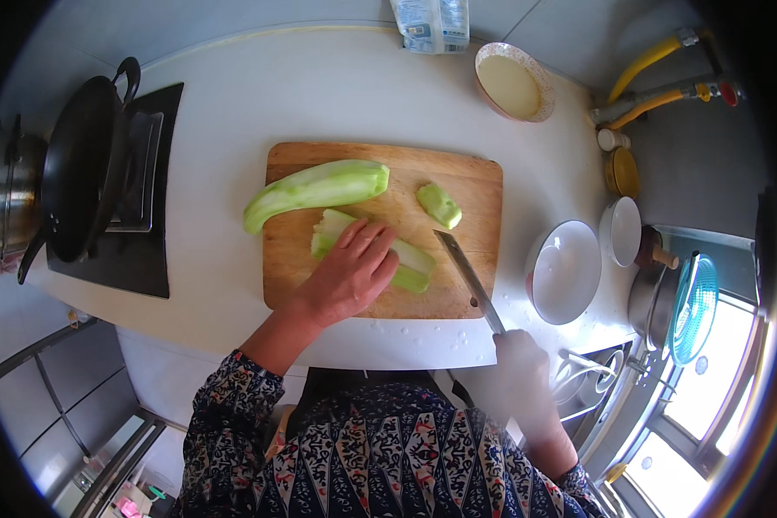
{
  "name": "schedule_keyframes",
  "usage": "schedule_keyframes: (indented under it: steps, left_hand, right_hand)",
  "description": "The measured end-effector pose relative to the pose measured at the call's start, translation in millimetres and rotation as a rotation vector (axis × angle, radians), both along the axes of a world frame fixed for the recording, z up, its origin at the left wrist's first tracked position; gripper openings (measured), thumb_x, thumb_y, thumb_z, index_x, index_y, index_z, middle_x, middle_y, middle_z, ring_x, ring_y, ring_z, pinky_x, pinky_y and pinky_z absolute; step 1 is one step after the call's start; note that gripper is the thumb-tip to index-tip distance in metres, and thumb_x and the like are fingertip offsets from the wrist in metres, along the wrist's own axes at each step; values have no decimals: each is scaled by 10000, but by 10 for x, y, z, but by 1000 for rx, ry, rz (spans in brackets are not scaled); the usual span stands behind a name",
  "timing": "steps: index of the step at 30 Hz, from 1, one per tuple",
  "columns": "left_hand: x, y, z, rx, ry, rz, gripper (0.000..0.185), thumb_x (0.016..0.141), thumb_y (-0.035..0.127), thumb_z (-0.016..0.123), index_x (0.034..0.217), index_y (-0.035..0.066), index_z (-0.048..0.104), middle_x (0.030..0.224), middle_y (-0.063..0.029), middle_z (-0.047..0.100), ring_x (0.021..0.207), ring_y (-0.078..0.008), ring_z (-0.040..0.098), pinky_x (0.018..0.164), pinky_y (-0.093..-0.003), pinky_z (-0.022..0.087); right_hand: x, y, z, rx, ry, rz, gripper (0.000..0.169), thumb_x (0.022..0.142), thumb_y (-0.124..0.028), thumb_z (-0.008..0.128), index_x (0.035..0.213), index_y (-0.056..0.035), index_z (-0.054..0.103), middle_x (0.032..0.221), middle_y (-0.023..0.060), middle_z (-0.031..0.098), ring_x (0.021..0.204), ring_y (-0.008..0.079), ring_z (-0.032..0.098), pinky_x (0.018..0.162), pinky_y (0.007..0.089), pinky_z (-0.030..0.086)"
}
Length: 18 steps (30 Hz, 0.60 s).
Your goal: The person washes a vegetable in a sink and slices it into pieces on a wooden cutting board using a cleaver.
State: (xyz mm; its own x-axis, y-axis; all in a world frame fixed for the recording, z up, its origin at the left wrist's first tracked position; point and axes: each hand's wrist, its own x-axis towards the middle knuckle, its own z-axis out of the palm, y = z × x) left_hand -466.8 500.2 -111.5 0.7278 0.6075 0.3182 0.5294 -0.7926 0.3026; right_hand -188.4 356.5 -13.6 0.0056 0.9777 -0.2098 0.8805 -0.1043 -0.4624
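Observation:
My left hand [356, 275] presses down on cut lengths of peeled pale green gourd [414, 262], its fingers covering their middle. They lie on a wooden cutting board [291, 272]. In my right hand [521, 359] is the handle of a kitchen knife [471, 280], seen nearly edge-on. The blade reaches over the board's right part, apart from the gourd under my left hand. A long peeled gourd piece [320, 188] lies behind that hand, its narrow end past the board's left edge. Near the knife tip rests a short end chunk [439, 205].
A black wok [81, 175] sits at the cooktop [162, 259] on the left. To the right stand a white bowl [566, 272], a smaller bowl [621, 232] and a teal colander [696, 311]. Behind are a bowl of pale liquid [508, 85] and a plastic packet [434, 26].

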Motion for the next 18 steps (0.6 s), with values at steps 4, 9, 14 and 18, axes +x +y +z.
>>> schedule_keyframes:
  steps: [4,9,14,18]
  left_hand:
    - [-59,65,22,114,1,-71,353,691,91,731,1013,-6,624,1194,-189,605,1150,-310,588,1016,-480,486]
    - [-3,209,183,-33,4,-138,520,672,84,737,1170,-15,626,1142,-127,626,1085,-273,598,984,-453,500]
    - [123,171,249,-148,136,-78,620,675,116,781,1265,36,606,1097,-129,555,1031,-302,572,903,-436,507]
    - [102,-20,143,-208,170,-25,593,737,183,811,1280,72,600,1085,-140,502,997,-323,558,843,-447,501]
  right_hand:
    - [-42,125,-17,-124,-56,-5,140,930,-102,655,863,-5,577,770,192,645,675,408,653,592,453,536]
    - [-35,155,-37,-148,7,-38,148,933,-107,652,864,2,580,770,196,646,682,417,651,594,452,535]
    - [-32,208,12,-163,48,-59,151,934,-107,650,861,6,581,770,195,645,682,414,652,590,447,535]
    - [-61,207,72,-123,23,-27,142,930,-98,651,856,-2,577,762,186,636,666,390,655,557,437,534]
